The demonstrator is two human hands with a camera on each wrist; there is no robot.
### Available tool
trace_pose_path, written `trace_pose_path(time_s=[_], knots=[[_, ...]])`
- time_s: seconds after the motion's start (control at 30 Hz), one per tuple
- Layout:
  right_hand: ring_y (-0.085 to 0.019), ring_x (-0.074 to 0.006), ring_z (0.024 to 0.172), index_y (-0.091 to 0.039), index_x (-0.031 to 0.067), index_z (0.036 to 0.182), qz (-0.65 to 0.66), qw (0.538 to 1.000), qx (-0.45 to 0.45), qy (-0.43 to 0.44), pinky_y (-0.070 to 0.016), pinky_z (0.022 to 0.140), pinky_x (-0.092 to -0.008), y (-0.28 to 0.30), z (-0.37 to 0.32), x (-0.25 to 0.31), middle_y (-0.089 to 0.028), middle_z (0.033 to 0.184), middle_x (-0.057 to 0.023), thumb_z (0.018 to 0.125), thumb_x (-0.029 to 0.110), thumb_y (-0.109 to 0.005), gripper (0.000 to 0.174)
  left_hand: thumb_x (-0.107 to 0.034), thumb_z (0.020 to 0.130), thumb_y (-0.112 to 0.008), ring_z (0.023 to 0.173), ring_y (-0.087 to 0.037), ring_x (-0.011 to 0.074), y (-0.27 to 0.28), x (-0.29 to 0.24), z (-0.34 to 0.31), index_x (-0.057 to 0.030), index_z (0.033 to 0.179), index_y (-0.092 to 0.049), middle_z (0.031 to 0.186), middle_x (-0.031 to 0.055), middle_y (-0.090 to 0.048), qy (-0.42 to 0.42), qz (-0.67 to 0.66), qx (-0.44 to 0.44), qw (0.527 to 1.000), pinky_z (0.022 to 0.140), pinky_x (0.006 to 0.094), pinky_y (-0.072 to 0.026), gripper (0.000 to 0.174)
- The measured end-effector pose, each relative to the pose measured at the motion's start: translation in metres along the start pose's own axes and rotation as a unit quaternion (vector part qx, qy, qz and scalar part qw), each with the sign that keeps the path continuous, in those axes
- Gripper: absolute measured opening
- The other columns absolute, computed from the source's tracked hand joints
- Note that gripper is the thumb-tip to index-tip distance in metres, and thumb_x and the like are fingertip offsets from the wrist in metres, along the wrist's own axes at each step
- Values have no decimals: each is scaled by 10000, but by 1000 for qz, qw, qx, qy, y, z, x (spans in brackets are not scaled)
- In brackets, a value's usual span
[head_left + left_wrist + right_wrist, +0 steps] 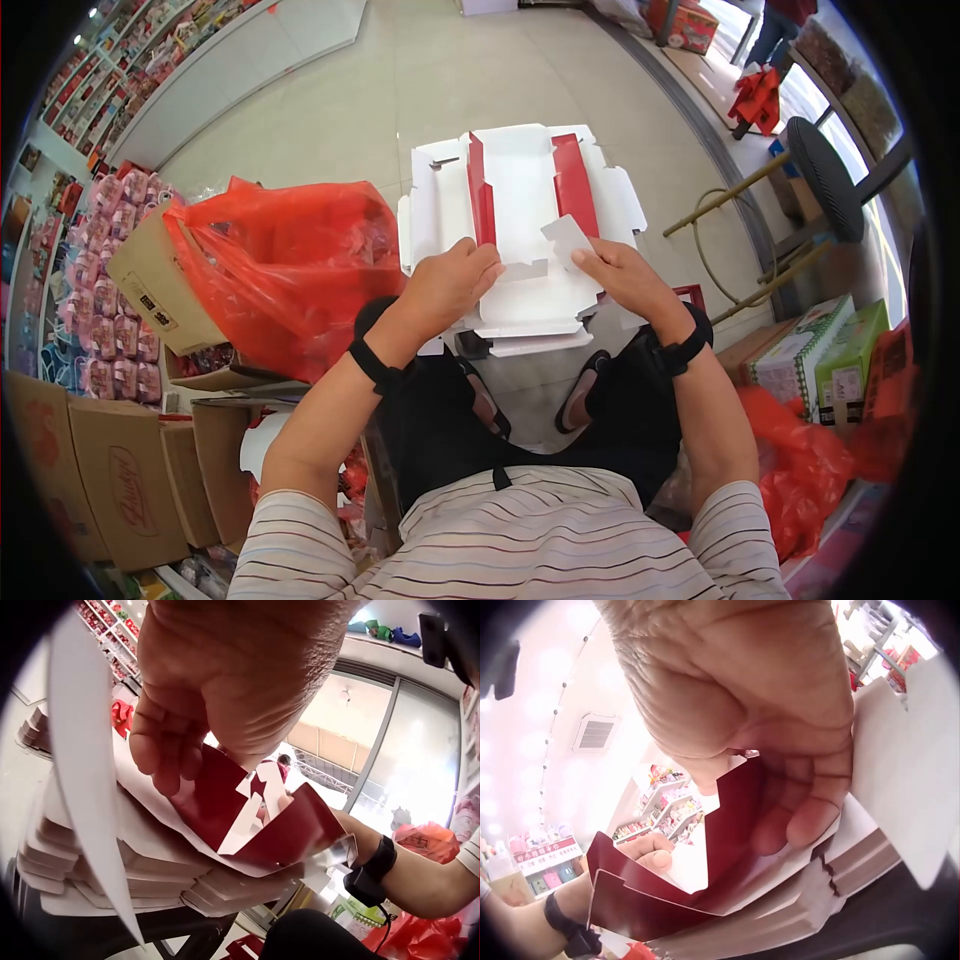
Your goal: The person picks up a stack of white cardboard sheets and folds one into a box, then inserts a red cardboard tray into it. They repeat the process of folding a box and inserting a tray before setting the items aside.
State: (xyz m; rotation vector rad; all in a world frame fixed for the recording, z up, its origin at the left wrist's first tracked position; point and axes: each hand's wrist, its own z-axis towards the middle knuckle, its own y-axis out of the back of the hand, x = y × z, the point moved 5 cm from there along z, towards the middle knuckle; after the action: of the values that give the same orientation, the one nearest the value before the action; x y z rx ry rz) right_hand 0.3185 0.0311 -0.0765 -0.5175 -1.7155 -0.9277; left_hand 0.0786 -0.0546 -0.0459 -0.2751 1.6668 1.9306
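— Left hand (pixel 225 690) nearest. Fingers?

— Curled, pinching a red-and-white edge of the top carton (pixel 522 205). Right hand (pixel 742 697) likewise grasping: thumb and fingers on a white flap (pixel 567 238) near the right corner.

— Carton's position?

— Topmost, on a stack of flat sheets (pixel 56 855) before the seated person. Two red side panels (pixel 573 175) raised; near end white, not yet walled.

— Step, in your judgement?

— Folding the carton into shape, near corners in hand. Next move probably calls for turning both flaps inward evenly, then lifting the end wall against them without buckling the card.

— Edges?

— Ragged. Sheets jut out beyond the raised panels; near edge sits between the knees, so little slack that way. Red plastic bag (pixel 300 260) crowds the left; whether it touches, cannot tell.

— Open room?

— Bare floor (pixel 480 90) beyond the stack. Stool (pixel 830 175) well apart on the right, so the right elbow seems freer.
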Motion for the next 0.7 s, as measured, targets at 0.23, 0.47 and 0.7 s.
trace_pose_path(time_s=[0.23, 0.47, 0.7], knots=[[-614, -214, 734, -711, 32, 1096, -105, 994, 16, 8, -504, 711, -358, 1, -3, 19, -647, 801, -101, 1076, 352, -564, 353, -221, 1016, -659, 756, -643, 326, -6, -14, 13, -103, 1026, -627, 873, 107, -598, -53, 91, -30, 994, 641, 440, -541, 122], [-634, -420, 833, -672, 38, 966, -349, 933, 7, 91, -491, 733, -502, -1, 0, 25, -665, 849, -220, 1049, 333, -566, 324, -181, 956, -714, 792, -633, 287, -9, -22, 16, -107, 990, -612, 880, 87, -572, -72, 116, -20, 990, 670, 436, -533, 130], [-655, -409, 834, -652, 59, 939, -409, 908, 24, 91, -496, 733, -531, -8, 4, 28, -667, 815, -186, 1015, 285, -601, 243, -140, 885, -754, 1174, -595, 245, 1, -44, 24, -117, 1155, -698, 1023, 64, -670, -170, 152, -112, 967, 1041, 424, -445, 276]])
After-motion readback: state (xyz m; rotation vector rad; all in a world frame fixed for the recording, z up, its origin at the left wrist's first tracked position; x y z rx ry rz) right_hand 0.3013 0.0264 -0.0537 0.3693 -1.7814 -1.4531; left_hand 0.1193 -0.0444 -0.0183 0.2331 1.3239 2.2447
